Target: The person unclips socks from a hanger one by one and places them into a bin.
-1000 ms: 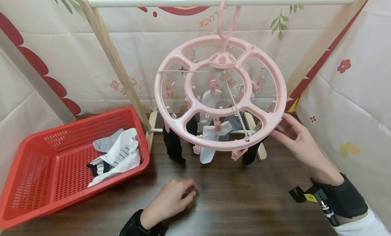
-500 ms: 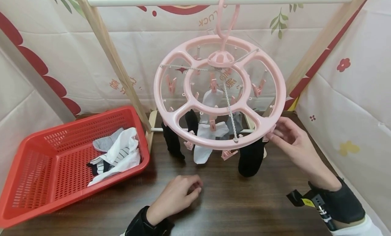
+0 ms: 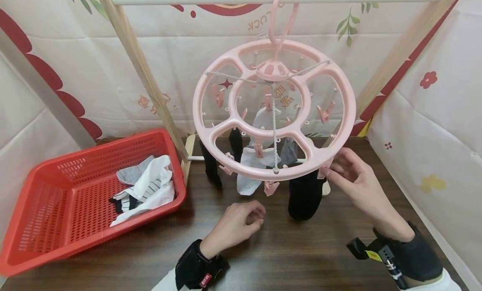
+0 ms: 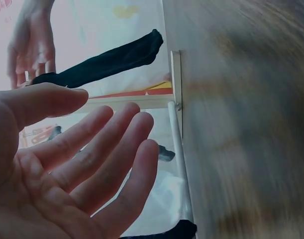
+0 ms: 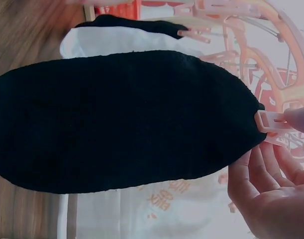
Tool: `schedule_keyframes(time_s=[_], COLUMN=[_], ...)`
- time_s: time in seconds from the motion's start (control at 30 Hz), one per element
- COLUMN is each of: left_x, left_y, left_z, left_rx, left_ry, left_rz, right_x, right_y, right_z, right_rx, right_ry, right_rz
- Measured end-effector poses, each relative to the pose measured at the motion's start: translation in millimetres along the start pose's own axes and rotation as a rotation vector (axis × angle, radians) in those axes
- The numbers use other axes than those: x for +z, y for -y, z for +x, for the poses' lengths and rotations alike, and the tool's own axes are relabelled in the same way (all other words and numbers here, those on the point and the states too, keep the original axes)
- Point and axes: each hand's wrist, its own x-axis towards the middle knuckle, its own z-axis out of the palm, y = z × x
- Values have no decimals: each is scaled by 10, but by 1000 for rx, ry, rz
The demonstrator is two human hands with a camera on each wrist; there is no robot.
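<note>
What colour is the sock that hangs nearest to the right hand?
The sock is plain black; the right wrist view shows it best.

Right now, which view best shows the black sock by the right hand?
The right wrist view: the sock fills much of it, its far end cut off, with the peg clear. The head view shows it smaller, hanging below the ring; the left wrist view shows it slim and distant.

Upside-down lettering (image 3: 259, 22), probably "LUCK", on the printed backdrop (image 3: 158, 56), with orange Chinese characters (image 3: 143, 101)
</note>
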Motion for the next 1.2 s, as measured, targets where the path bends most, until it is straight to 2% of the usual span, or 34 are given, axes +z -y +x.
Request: schedule_keyframes(time_s=[0.37, 0.57, 0.73, 0.87, 0.97, 1.07, 1.13, 1.2], left_x=[59, 106, 158, 202, 239, 264, 271, 263], left_y=[56, 64, 15, -34, -57, -73, -82, -90], left_z=[173, 271, 326, 373, 410, 435, 441, 434], left_rx=[-17, -38, -78, -114, -126, -114, -113, -112], left_ry=[24, 45, 42, 11, -39, -82, -93, -77], left_rz=[15, -82, -107, -144, -163, -172, -172, -195], right_x=[129, 217, 282, 332, 372, 401, 408, 408], right_y=[21, 10, 19, 22, 29, 44, 55, 66], right_z=[-14, -17, -9, 12, 27, 44, 57, 72], right_rx=[-20, -17, -10, -41, -61, -80, -83, -88], right_ry=[20, 37, 55, 75, 73, 68, 73, 87], right_rz=[9, 4, -12, 26, 54, 69, 94, 108])
